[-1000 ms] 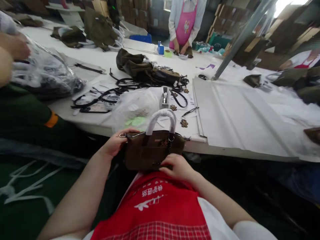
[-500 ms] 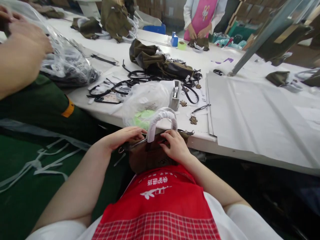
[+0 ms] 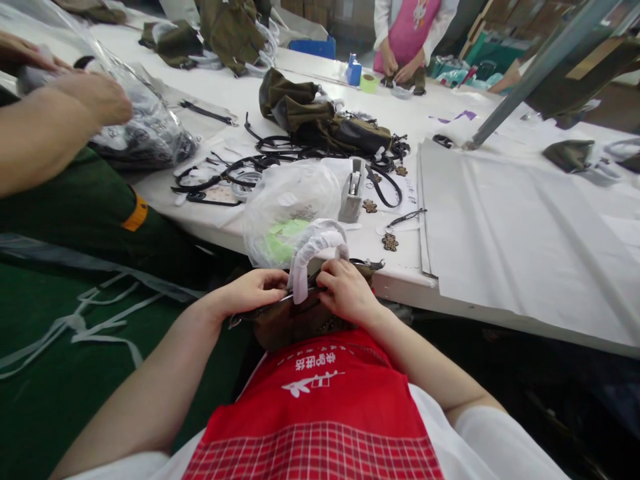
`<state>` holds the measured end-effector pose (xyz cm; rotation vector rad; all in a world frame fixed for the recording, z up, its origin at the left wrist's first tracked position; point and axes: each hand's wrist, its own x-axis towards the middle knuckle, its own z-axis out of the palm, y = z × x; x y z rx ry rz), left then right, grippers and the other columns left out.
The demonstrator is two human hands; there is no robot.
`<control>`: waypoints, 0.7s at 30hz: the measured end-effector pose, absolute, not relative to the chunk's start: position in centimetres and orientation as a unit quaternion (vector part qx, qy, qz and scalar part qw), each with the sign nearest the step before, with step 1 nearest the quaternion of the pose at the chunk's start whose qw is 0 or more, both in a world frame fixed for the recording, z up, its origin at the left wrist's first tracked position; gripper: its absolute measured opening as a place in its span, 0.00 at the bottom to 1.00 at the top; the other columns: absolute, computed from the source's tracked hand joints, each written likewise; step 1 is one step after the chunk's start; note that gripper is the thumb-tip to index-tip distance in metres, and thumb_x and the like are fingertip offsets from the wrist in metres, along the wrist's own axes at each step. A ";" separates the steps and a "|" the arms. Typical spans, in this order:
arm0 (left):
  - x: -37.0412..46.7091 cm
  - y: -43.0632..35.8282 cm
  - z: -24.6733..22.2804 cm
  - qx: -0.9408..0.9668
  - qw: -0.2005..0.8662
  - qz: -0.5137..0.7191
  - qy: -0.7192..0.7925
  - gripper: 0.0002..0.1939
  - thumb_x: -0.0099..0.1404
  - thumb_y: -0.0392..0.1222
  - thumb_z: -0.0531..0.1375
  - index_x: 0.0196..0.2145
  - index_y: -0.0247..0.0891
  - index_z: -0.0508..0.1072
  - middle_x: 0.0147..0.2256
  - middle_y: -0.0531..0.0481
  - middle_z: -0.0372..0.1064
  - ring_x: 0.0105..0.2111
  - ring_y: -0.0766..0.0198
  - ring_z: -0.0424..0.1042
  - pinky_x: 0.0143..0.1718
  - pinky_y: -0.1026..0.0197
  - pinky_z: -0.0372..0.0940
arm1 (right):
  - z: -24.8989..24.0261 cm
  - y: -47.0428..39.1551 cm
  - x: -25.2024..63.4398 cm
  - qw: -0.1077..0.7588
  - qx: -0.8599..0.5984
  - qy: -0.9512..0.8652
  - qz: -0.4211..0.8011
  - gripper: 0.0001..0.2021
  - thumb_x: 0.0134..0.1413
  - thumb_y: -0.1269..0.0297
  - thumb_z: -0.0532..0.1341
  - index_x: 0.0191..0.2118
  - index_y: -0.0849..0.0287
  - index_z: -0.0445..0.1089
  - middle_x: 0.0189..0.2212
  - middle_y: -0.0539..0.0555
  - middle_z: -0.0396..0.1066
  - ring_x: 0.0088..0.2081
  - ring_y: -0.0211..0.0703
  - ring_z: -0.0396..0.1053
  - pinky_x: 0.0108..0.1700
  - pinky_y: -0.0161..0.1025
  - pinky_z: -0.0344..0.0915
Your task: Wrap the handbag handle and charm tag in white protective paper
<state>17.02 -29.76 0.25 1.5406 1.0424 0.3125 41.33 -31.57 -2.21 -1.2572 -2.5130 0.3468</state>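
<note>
A long white worktable [image 3: 500, 220] fills the upper frame, strewn with olive bags [image 3: 320, 123] and black straps [image 3: 240, 170]. A clear plastic bag [image 3: 287, 200] sits near its front edge. At lower centre, a brown handbag [image 3: 293, 323] rests in the person's lap. The left hand [image 3: 253, 291] and right hand [image 3: 347, 290] both pinch its top edge, fingers curled, beside the white-wrapped handle [image 3: 315, 250].

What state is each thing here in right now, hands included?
Left hand: gripping the brown handbag's top edge.
Right hand: pinching the bag's top by the handle.
Brown handbag: upright on the lap, held by both hands.
Handle: wrapped in white foam, standing up.
Plastic bag: crumpled on the table, green slips inside.
</note>
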 end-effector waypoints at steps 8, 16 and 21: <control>16.9 -30.2 -0.9 0.686 0.361 0.125 0.620 0.15 0.53 0.52 0.62 0.32 0.38 0.79 0.28 0.48 0.76 0.29 0.56 0.73 0.29 0.63 0.62 | -0.2 -35.4 39.8 0.083 -0.324 -0.918 0.212 0.05 0.60 0.64 0.58 0.38 0.60 0.68 0.31 0.54 0.72 0.33 0.42 0.68 0.36 0.37 0.60; 17.9 -30.9 -3.6 0.609 0.468 0.289 0.571 0.22 0.59 0.54 0.60 0.42 0.32 0.77 0.37 0.47 0.78 0.39 0.53 0.74 0.41 0.58 0.67 | 5.1 -39.4 42.0 0.151 -0.215 -0.932 0.249 0.05 0.63 0.65 0.56 0.39 0.58 0.68 0.34 0.55 0.75 0.36 0.41 0.72 0.40 0.37 0.67; 18.2 -32.2 -2.5 0.613 0.520 0.276 0.527 0.23 0.61 0.56 0.60 0.43 0.33 0.76 0.40 0.46 0.78 0.41 0.52 0.74 0.42 0.57 0.68 | 7.5 -37.6 45.7 0.490 -0.386 -0.775 0.104 0.08 0.64 0.65 0.54 0.39 0.54 0.71 0.35 0.56 0.75 0.38 0.45 0.74 0.40 0.44 0.70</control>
